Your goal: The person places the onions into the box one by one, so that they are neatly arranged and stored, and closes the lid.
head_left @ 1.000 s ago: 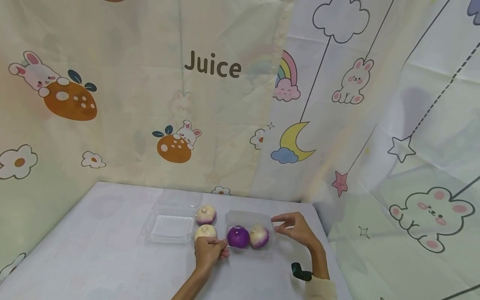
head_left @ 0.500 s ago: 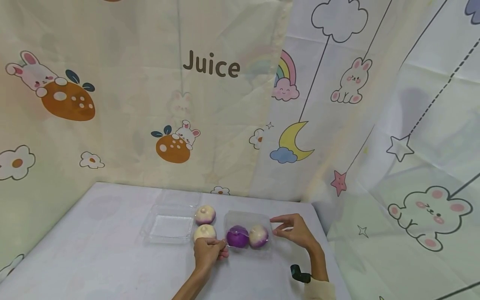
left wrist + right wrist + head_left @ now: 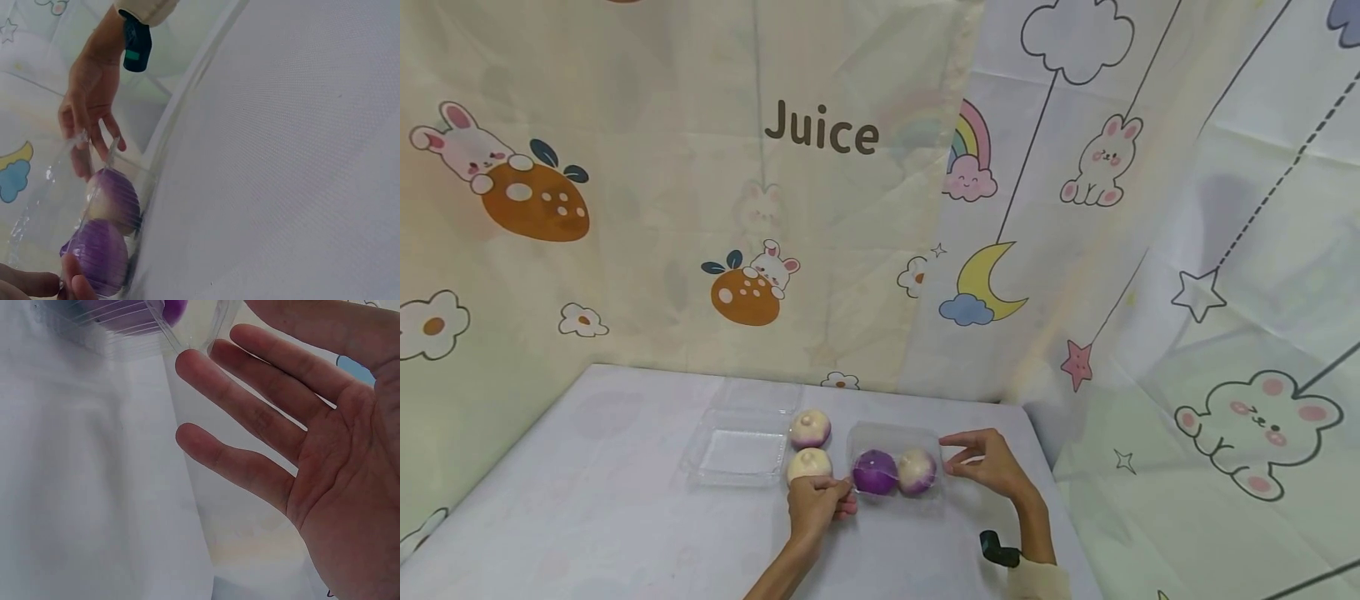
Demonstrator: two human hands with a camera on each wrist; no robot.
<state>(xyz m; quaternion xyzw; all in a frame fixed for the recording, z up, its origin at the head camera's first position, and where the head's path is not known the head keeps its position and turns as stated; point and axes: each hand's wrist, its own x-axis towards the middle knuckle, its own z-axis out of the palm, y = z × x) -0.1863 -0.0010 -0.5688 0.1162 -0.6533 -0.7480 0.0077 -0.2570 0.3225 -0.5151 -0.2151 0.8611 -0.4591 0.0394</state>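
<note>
A clear plastic clamshell box (image 3: pixel 891 432) holds a purple turnip-like vegetable (image 3: pixel 875 472) and a white-and-purple one (image 3: pixel 917 472). My left hand (image 3: pixel 817 504) pinches the box's front left corner between thumb and fingers. At the right side my right hand (image 3: pixel 992 465) has its fingers nearly straight, and in the right wrist view its fingertips (image 3: pixel 195 362) are right at the clear plastic edge. The left wrist view shows the lid tilted up over the two vegetables. Two more white-and-purple vegetables, a rear one (image 3: pixel 810 428) and a front one (image 3: pixel 809 463), sit left of the box.
A second clear clamshell box (image 3: pixel 741 482) lies with its lid back on the left of the white table (image 3: pixel 647 517). Printed curtains (image 3: pixel 842 208) rise behind the table. A dark green band (image 3: pixel 1000 550) is at my right wrist.
Both hands stay almost in place. The lid's edge and shine have shifted slightly over the two vegetables in the box, and the head view has drifted a little.
</note>
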